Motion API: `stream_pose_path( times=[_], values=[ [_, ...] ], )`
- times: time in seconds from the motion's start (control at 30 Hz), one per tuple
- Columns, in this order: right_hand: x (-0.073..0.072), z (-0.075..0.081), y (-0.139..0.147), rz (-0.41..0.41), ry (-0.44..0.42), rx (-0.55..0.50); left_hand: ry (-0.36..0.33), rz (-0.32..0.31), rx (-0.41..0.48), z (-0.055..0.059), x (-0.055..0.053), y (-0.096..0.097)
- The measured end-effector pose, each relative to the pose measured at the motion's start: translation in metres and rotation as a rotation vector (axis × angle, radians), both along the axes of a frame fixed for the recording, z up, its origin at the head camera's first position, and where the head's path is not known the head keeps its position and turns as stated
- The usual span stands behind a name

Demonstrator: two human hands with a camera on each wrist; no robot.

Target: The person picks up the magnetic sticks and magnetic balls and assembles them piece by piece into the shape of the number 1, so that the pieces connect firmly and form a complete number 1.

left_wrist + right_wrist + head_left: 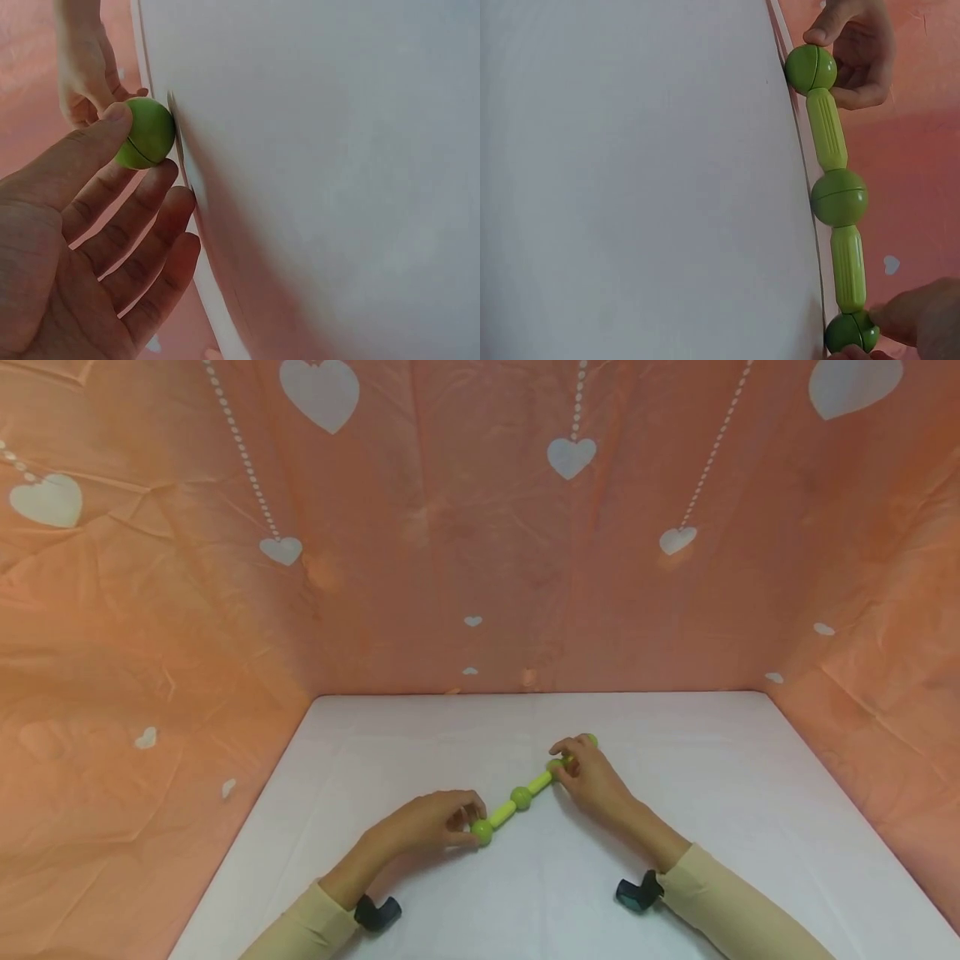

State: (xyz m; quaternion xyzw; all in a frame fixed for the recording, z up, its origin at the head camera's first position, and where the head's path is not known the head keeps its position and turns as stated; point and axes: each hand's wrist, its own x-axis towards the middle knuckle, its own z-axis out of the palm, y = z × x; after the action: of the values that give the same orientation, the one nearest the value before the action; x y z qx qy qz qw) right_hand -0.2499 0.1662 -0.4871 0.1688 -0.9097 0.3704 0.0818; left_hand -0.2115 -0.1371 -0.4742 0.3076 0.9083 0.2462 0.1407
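Observation:
A chain of green balls joined by lighter yellow-green ridged rods [502, 814] runs diagonally over the white table. My left hand [438, 820] pinches the end ball [146, 133] between thumb and fingers, its other fingers spread below. Farther up the chain, my right hand [596, 781] pinches another ball [851, 332] with thumb and fingertips. Between the hands lie two rods and a middle ball [840, 197]. Beyond the right hand, a further ball [592, 740] peeks out, and the fingers partly hide the rod leading to it.
The white tabletop [712, 793] ends at a straight back edge. Orange-pink cloth [487, 543] printed with pale hearts hangs behind and along both sides. A dark wrist camera mount sits at each sleeve cuff.

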Motion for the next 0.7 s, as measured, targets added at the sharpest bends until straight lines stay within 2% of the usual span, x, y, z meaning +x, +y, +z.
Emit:
stream_pose_path(
  times=[0.23, 0.53, 0.7],
  values=[
    [0.000, -0.003, 0.002, 0.015, 0.012, -0.010, 0.001, -0.017, -0.011, 0.001, 0.005, 0.005],
    [0.008, -0.004, 0.000, 0.039, 0.011, -0.046, 0.006, -0.043, -0.027, 0.002, 0.010, 0.014],
    [0.009, -0.006, 0.000, 0.049, -0.004, -0.076, 0.020, -0.057, -0.025, 0.001, 0.013, 0.017]
  ],
)
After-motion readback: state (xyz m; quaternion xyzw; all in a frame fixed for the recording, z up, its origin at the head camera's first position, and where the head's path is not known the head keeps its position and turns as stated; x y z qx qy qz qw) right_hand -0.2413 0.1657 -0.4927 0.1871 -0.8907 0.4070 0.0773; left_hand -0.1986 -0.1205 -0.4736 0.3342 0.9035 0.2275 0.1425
